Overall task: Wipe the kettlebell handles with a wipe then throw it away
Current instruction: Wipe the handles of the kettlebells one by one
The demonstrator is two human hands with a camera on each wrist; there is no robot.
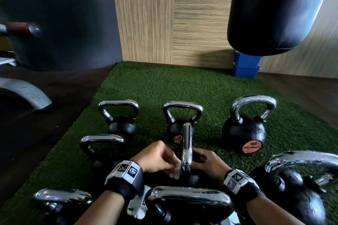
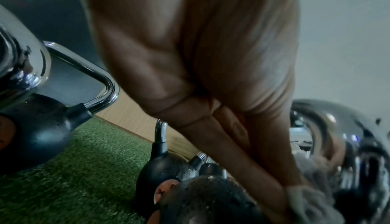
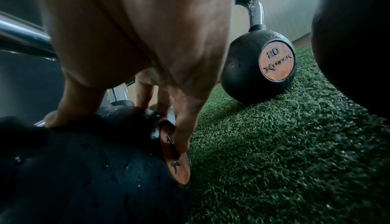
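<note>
Several black kettlebells with chrome handles stand on green turf. The middle one turns its chrome handle edge-on toward me. My left hand pinches a crumpled white wipe against the lower left side of that handle; the wipe shows pale under the fingertips in the left wrist view. My right hand rests on the black body of the same kettlebell, with straight fingers reaching down over its orange label.
Three kettlebells line the far row, the right one marked 20. More handles crowd the near edge. A black punching bag hangs at upper right above a blue box. Wood-panelled wall behind; machine frame at left.
</note>
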